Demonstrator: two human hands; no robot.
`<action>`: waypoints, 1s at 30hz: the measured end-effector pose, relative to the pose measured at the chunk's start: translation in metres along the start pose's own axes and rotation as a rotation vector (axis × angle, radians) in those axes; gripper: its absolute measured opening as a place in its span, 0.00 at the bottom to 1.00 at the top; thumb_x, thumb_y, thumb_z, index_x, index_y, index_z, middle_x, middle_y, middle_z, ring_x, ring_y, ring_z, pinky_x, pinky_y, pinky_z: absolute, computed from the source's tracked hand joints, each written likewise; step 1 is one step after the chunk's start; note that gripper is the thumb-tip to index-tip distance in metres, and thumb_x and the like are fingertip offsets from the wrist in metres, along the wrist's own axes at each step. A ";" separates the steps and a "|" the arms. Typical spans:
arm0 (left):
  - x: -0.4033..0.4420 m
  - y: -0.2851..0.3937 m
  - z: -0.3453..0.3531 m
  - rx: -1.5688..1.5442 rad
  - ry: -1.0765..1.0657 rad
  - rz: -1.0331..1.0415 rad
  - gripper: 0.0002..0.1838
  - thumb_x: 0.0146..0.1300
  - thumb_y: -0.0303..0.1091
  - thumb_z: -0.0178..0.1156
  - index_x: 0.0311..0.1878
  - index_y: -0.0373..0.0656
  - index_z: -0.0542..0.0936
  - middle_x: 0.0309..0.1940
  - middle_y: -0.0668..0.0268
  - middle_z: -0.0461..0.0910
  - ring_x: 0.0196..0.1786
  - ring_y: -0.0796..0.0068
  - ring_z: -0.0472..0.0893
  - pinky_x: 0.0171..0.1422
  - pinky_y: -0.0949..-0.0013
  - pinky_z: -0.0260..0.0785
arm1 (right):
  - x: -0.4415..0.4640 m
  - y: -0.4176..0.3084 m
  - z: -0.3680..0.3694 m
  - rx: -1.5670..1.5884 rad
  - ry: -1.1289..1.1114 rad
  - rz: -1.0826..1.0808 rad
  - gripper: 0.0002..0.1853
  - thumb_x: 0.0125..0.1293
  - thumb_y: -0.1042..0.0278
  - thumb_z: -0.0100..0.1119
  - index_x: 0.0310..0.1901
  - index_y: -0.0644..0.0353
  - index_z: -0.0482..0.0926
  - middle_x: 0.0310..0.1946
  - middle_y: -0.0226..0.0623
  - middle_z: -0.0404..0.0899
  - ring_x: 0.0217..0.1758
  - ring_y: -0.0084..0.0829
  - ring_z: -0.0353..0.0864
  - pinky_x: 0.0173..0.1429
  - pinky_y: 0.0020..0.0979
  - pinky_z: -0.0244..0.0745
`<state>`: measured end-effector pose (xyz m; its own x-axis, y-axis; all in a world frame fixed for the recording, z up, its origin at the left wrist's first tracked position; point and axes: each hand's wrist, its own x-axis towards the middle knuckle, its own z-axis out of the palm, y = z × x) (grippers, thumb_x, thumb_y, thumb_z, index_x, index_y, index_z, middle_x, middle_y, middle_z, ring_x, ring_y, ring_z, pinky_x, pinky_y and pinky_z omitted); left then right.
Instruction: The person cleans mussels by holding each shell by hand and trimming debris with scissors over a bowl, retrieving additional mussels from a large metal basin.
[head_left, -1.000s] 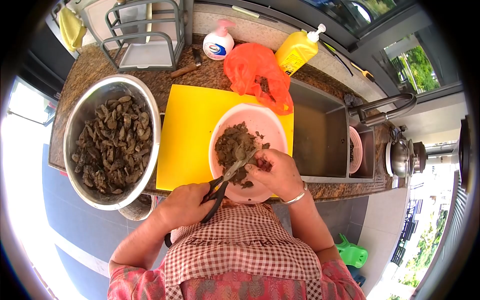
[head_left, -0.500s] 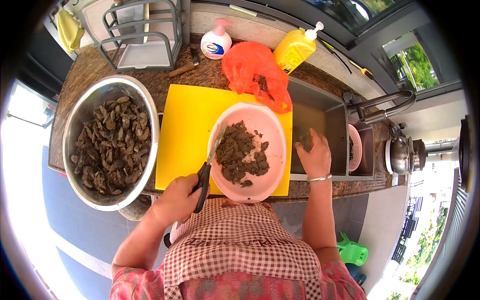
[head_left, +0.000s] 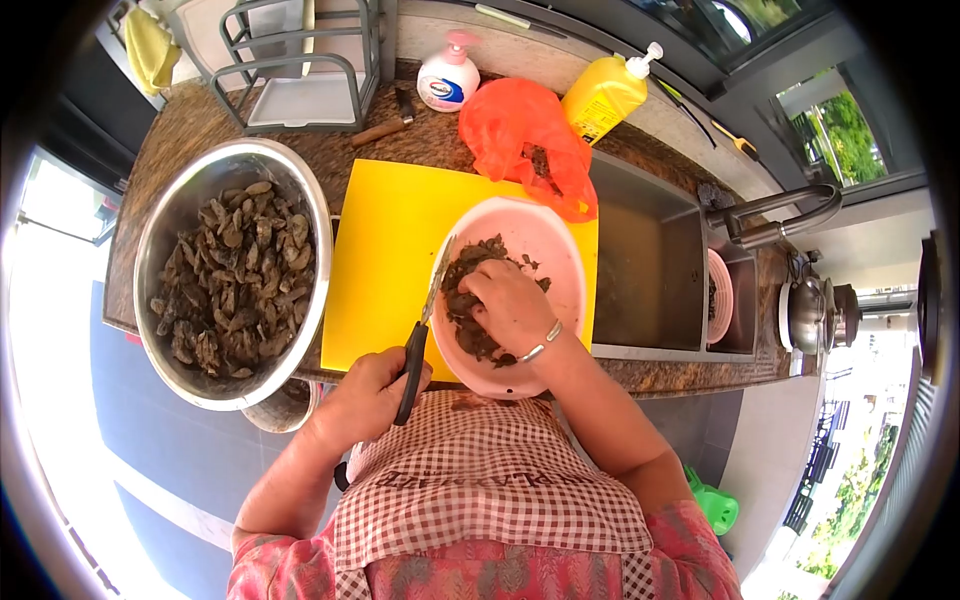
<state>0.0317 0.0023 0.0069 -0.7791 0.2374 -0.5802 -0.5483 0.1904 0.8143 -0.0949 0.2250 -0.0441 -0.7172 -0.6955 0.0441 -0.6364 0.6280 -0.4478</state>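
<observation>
My left hand (head_left: 372,402) is closed round the black handles of a pair of scissors (head_left: 413,368), whose metal blades point up over the left rim of the pink plastic basin (head_left: 560,265). Inside that basin, my right hand (head_left: 515,308) is among dark, muddy-looking pieces (head_left: 470,325), fingers bent and pinched together on them; the fingertips are partly hidden. The pink basin rests on a yellow cutting board (head_left: 375,240). To the left, a large steel bowl (head_left: 322,265) holds a heap of dark brown, elongated lumps (head_left: 235,265), which look like shellfish.
On the right is a sink (head_left: 650,265) with murky water, a dark faucet (head_left: 775,220) and a pink strainer (head_left: 718,300). Behind the board stand a red plastic bag (head_left: 515,125), yellow bottle (head_left: 605,98), pump bottle (head_left: 448,78), wooden-handled tool (head_left: 383,130) and rack (head_left: 300,90).
My right hand has moved left from over the sink edge into the pink basin. The scissors stay in my left hand, a little more upright. The whole view has shifted slightly.
</observation>
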 end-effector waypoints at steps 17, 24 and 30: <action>0.000 0.015 0.002 0.516 -0.148 0.197 0.25 0.68 0.52 0.54 0.41 0.34 0.77 0.35 0.45 0.82 0.41 0.42 0.81 0.47 0.49 0.72 | -0.034 -0.020 -0.066 1.388 0.411 0.641 0.16 0.68 0.75 0.65 0.54 0.63 0.74 0.42 0.35 0.83 0.39 0.26 0.85 0.44 0.28 0.85; 0.003 0.016 0.002 0.454 -0.176 0.205 0.22 0.66 0.50 0.56 0.42 0.36 0.79 0.30 0.51 0.82 0.36 0.52 0.82 0.42 0.55 0.72 | -0.043 -0.016 -0.059 1.370 0.396 0.666 0.15 0.69 0.74 0.63 0.56 0.62 0.74 0.42 0.34 0.83 0.37 0.26 0.85 0.44 0.29 0.85; 0.006 0.005 0.000 0.499 -0.123 0.265 0.20 0.65 0.47 0.58 0.39 0.36 0.80 0.25 0.54 0.81 0.29 0.58 0.82 0.37 0.59 0.72 | -0.043 -0.018 -0.053 1.373 0.346 0.681 0.15 0.70 0.73 0.63 0.56 0.62 0.75 0.44 0.35 0.84 0.38 0.26 0.86 0.44 0.28 0.85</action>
<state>0.0243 0.0049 0.0071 -0.8127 0.4417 -0.3800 -0.1068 0.5283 0.8423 -0.0679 0.2622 0.0088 -0.9011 -0.1937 -0.3881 0.4170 -0.1406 -0.8980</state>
